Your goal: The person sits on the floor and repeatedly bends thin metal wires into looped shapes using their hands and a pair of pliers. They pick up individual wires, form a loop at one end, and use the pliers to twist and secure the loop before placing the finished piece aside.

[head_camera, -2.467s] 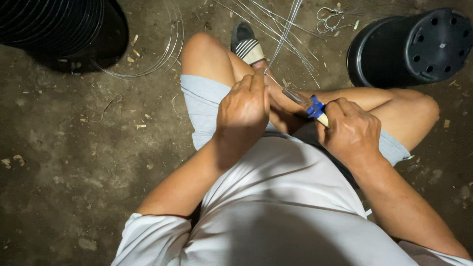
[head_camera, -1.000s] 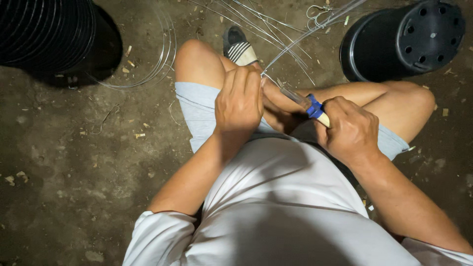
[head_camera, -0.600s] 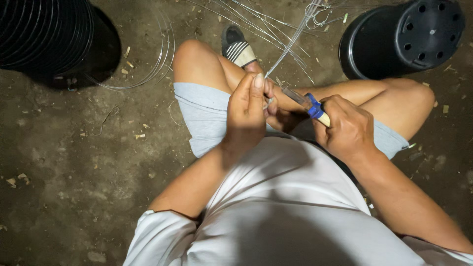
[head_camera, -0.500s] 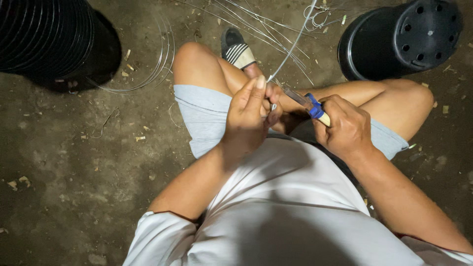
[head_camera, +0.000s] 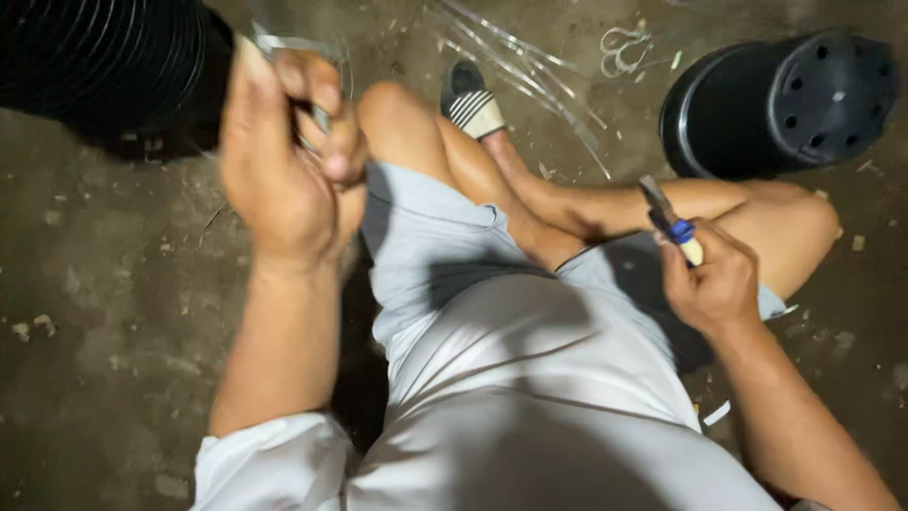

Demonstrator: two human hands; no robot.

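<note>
I sit cross-legged on a concrete floor in a white shirt and pale shorts. My left hand [head_camera: 284, 161] is raised to the upper left, fingers closed around a thin strip of clear plastic [head_camera: 317, 114] that is blurred. My right hand [head_camera: 711, 282] rests by my right knee, gripping a small knife [head_camera: 670, 220] with a blue collar and pale handle, its blade pointing up and away. The two hands are far apart.
A stack of black plastic pots [head_camera: 99, 57] lies at the top left. A single black pot [head_camera: 780, 99] lies on its side at the top right. Clear plastic strips [head_camera: 530, 66] and a wire loop [head_camera: 622, 47] lie on the floor beyond my sandalled foot [head_camera: 470, 99].
My left hand has swung away from the knife, up and to the left, carrying the clear strip. My right hand with the knife has dropped slightly and stays by the knee.
</note>
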